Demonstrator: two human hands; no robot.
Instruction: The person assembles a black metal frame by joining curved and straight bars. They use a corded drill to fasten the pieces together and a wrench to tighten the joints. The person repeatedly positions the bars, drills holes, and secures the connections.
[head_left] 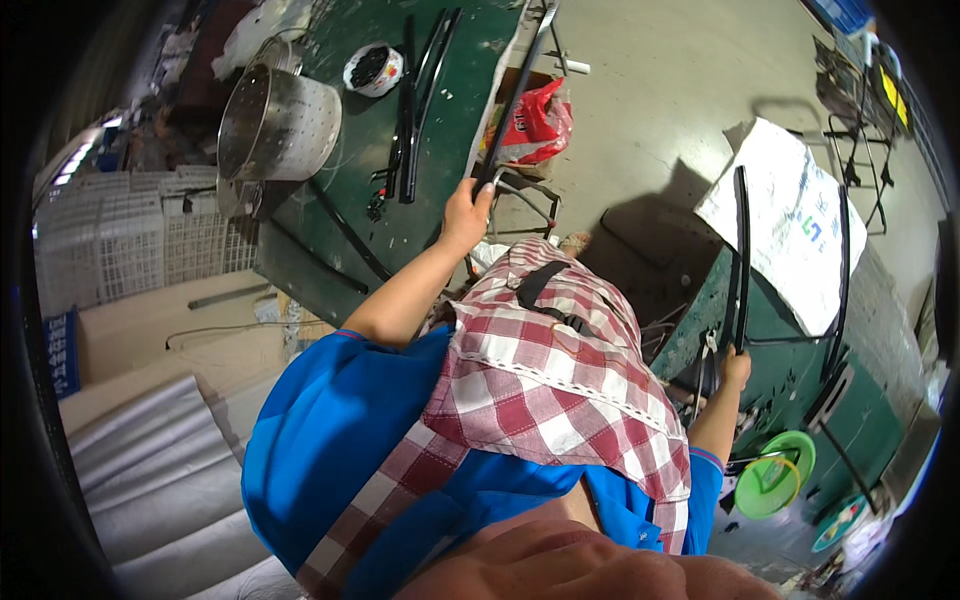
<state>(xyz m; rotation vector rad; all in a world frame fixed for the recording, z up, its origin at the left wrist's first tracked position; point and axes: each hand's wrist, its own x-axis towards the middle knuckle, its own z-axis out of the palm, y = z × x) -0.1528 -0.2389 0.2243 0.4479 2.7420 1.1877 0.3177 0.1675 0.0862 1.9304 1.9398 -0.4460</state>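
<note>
My left hand [467, 213] is closed around the lower end of a long, thin black strip [520, 95], which slants up and away along the edge of the green table [340, 225]. Out to the right, my right hand [736, 370] is wrapped round the lower end of an upright black bar [742, 250]. That bar appears to form one side of a U-shaped frame with a crosspiece and a far bar [843, 270], though the joint is too small to make out. Behind the frame lies a white woven sack [785, 215]. More black strips [412, 125] lie on the left table.
A perforated metal pot [290, 125] and a bowl of small black parts [372, 70] stand on the left table. A red plastic bag [540, 125] sits beyond its edge. Green basins [770, 480] are at lower right. White crates [130, 225] stand far left.
</note>
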